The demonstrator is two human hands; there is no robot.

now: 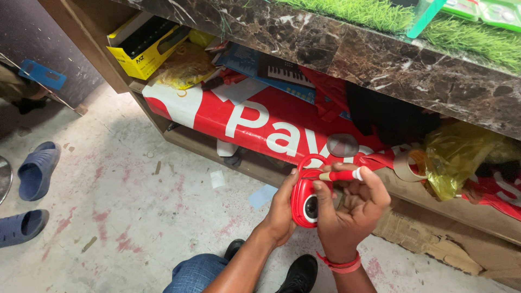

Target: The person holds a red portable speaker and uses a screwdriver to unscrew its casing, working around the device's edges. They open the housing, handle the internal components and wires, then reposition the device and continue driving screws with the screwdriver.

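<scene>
My left hand (281, 209) grips a small red camera-shaped toy (304, 202) with a round lens and a red loop handle on top, held low in front of a shelf. Against the toy's right side, my right hand (351, 209) holds a red-handled tool with a white end (342, 175), lying across its fingers and pointing left at the toy's top. A red band sits on the right wrist (341, 264).
Behind the hands a shelf under a dark marble counter (380, 59) holds a rolled red-and-white banner (260, 122), a yellow box (144, 46), a toy keyboard box (282, 73), a yellow plastic bag (458, 154) and tape rolls (410, 164). Blue slippers (37, 171) lie on the stained floor at left.
</scene>
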